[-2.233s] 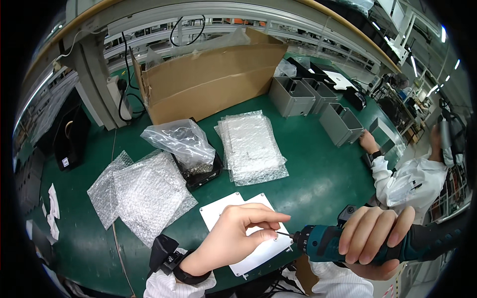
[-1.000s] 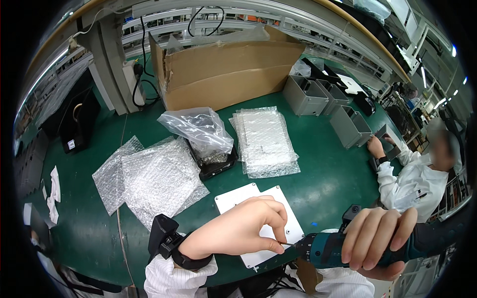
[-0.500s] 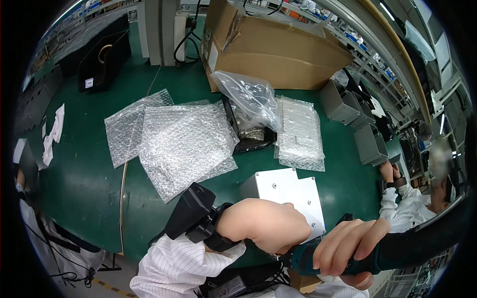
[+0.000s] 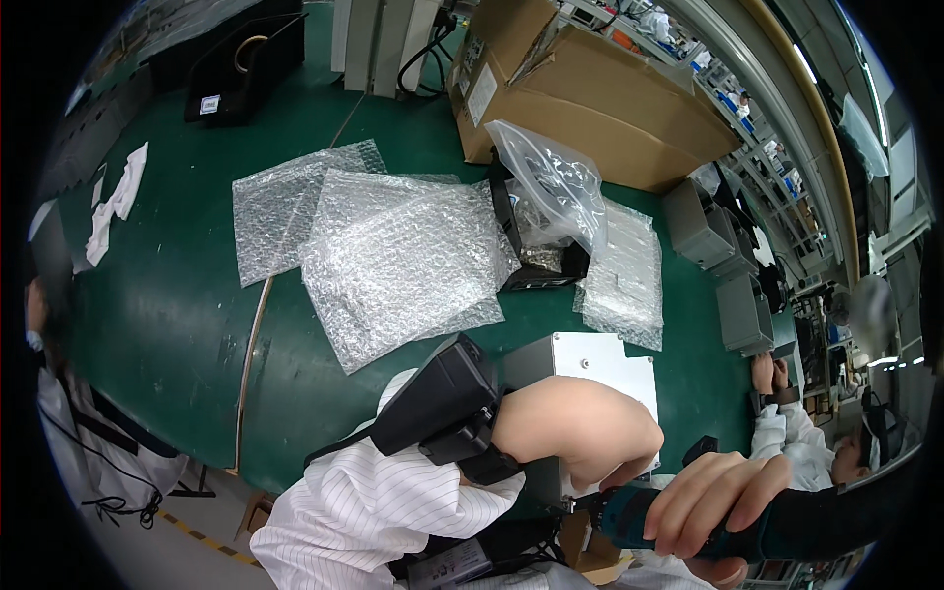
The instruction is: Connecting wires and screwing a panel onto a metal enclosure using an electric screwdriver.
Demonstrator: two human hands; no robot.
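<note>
Green worktop (image 4: 167, 324) spreads under a grey box (image 4: 529, 364) at its near edge, topped by a white, notched lid (image 4: 605, 354). Right hand (image 4: 718, 506) fingers wrap a teal-and-black power driver (image 4: 624, 516); left hand (image 4: 580, 423) fingers curl down near its tip, their grip hidden. Bubble wrap (image 4: 403, 256) lies beyond. Unlike a second ago, the box's grey side shows and the driver's tip appears below the lid.

Green tabletop (image 4: 167, 344), grey post (image 4: 378, 49) behind, grey floor (image 4: 218, 513) — yellow-and-black tape (image 4: 208, 542), strip lights (image 4: 891, 364)
</note>
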